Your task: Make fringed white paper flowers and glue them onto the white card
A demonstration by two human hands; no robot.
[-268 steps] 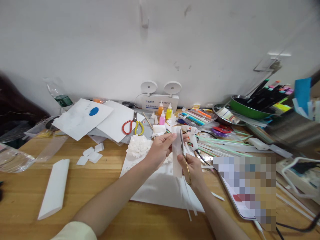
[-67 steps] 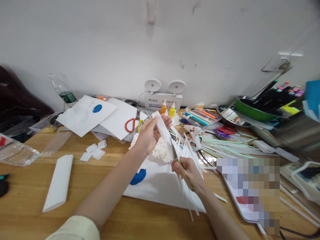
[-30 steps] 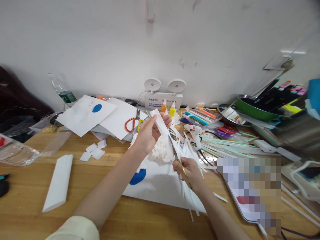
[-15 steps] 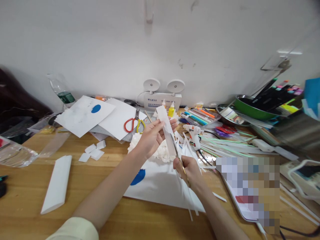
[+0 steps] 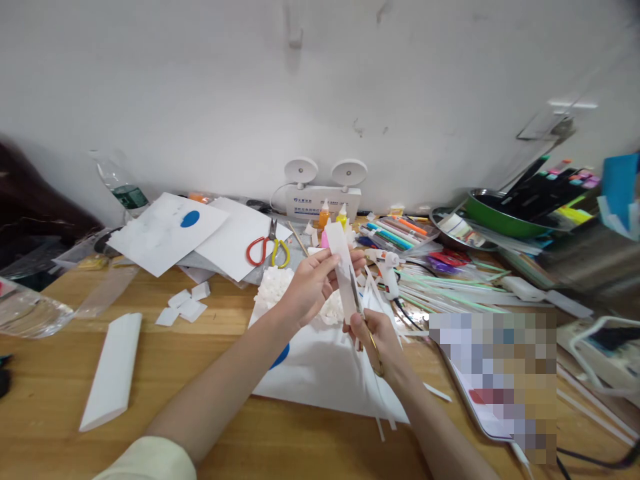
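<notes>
My left hand (image 5: 315, 283) pinches a white paper strip (image 5: 341, 270) near its upper part, with some fingers spread behind it. Gold-handled scissors (image 5: 373, 350) are in my right hand (image 5: 373, 337), their blades along the strip's right side. Thin cut strips hang below, over a white sheet (image 5: 320, 380) with a blue patch (image 5: 280, 357) that my left forearm partly covers. Crumpled white material (image 5: 274, 287) lies behind my left hand.
Red-and-yellow-handled scissors (image 5: 270, 250) lie on papers at the back. A glue gun (image 5: 387, 270) and many thin strips (image 5: 450, 290) are to the right. A folded white paper piece (image 5: 113, 370) and small white squares (image 5: 193, 309) rest at left.
The strip and my left hand have shifted slightly right, and the strip stands a little more upright. The scissor blades reach higher beside it, and an orange bottle behind now shows more fully.
</notes>
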